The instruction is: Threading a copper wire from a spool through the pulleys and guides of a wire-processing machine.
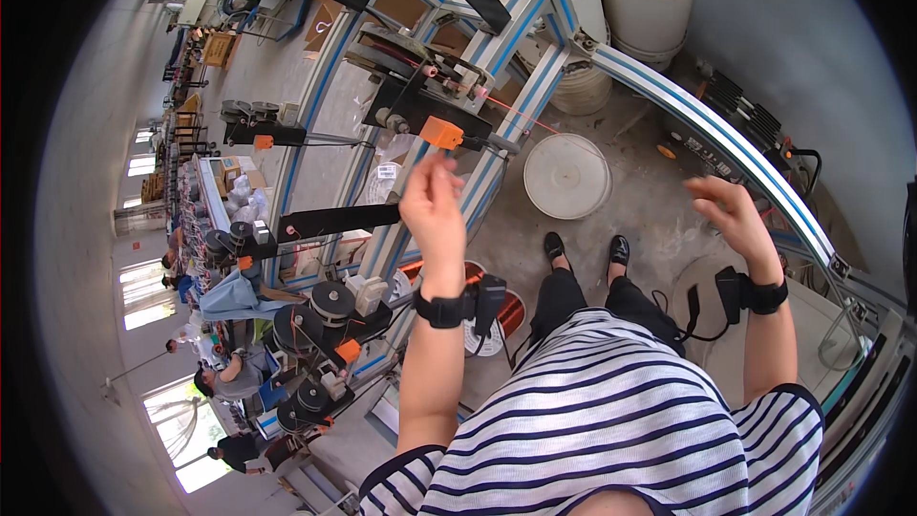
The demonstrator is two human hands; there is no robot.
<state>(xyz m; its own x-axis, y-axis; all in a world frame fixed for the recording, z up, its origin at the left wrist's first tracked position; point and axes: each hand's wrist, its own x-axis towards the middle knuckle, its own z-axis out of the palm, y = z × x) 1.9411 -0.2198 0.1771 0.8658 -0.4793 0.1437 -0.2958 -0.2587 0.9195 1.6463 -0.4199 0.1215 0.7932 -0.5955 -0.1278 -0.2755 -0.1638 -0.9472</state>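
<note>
My left hand (435, 205) is raised just below an orange block (441, 133) on the machine frame. Its fingers are bent and bunched together; what they hold, if anything, is too small to make out. Above that block sit a dark pulley wheel (387, 50) and small pink guides (430, 71). A thin red strand (523, 115) runs from the guides down to the right. Out to the right, my right hand (731, 220) hovers over the floor with its fingers loosely stretched and apart, and I see nothing in it. Both wrists wear black straps with small devices.
A round white-lidded drum (567, 176) stands ahead of my feet. Aluminium rails with blue strips (726, 119) curve past on the right. Copper-coloured wire spools (501, 311) sit below my left forearm. Large pale barrels (650, 0) stand at the back. Several people are at the far left.
</note>
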